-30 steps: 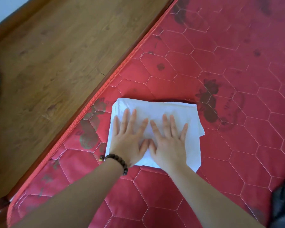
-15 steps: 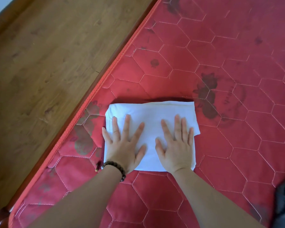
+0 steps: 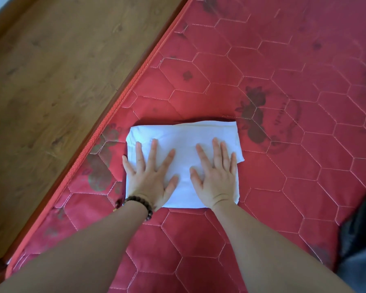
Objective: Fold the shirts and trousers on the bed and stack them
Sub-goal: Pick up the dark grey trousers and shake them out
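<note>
A white garment (image 3: 184,136), folded into a compact rectangle, lies on the red quilted mattress (image 3: 283,102) near its left edge. My left hand (image 3: 150,172), with a dark bead bracelet at the wrist, presses flat on the garment's left half with fingers spread. Flat on the right half lies my right hand (image 3: 216,172), fingers straight. Both palms cover the near part of the fold; a loose corner of cloth sticks out at the right side.
A wooden bed platform (image 3: 51,81) runs along the mattress's left edge behind red piping. A dark grey garment (image 3: 361,246) lies at the lower right edge of view. Bare mattress spreads to the right and beyond the fold.
My hands have slid apart from the middle of the white garment towards its left and right sides, smoothing it flat. The garment's outline is tidier.
</note>
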### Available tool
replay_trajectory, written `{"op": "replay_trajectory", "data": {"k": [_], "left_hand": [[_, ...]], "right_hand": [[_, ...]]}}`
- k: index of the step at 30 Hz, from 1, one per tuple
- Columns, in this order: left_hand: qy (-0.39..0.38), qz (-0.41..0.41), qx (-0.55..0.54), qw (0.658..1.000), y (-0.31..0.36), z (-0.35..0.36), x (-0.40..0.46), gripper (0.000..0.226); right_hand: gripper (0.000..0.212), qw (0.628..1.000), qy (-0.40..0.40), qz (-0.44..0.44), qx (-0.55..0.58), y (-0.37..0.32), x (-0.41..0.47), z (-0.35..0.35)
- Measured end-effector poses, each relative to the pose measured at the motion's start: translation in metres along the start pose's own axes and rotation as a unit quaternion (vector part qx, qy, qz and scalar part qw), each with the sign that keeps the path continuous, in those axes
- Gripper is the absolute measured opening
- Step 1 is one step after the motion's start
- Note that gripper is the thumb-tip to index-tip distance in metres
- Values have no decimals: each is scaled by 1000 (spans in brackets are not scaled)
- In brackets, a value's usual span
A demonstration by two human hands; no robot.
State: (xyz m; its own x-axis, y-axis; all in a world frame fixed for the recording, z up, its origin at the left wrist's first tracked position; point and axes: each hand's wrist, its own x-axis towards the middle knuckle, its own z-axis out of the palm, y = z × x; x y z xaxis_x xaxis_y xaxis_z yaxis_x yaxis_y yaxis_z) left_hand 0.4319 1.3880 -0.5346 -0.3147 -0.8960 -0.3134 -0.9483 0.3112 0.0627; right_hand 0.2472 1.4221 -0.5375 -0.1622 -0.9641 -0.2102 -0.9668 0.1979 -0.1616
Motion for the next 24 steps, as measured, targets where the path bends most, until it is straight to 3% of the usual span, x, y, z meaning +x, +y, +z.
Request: {"op": "replay_trajectory", "data": {"k": [3,5,7,9,11,15,18,21,24], "left_hand": [[-26,-25,-2,999,9,-11,-3,67],[-37,-35,-13,999,24,-24,-10,66],[-12,-13,-19,1000,48,-39,-22,62],[14,25,-51,998,86,-50,-34,57],[17,59,-110,992,136,-58,-45,53],[53,131,-193,971,254,-58,-72,58],[16,171,-202,964,340,-44,-98,55],[2,221,-191,956,412,-22,-120,67],[-19,249,-134,959,466,1,-136,83]], "right_hand": [[65,999,-31,-11,23,3,3,-5],[59,994,-37,-26,102,7,1,-12],[51,977,0,-24,211,18,-11,-25],[45,967,71,-9,246,46,-38,-40],[40,964,127,13,233,88,-74,-57],[36,972,138,78,176,202,-152,-82],[34,971,150,129,131,295,-211,-90],[39,971,145,172,79,374,-264,-93],[57,972,75,213,56,433,-305,-88]]}}
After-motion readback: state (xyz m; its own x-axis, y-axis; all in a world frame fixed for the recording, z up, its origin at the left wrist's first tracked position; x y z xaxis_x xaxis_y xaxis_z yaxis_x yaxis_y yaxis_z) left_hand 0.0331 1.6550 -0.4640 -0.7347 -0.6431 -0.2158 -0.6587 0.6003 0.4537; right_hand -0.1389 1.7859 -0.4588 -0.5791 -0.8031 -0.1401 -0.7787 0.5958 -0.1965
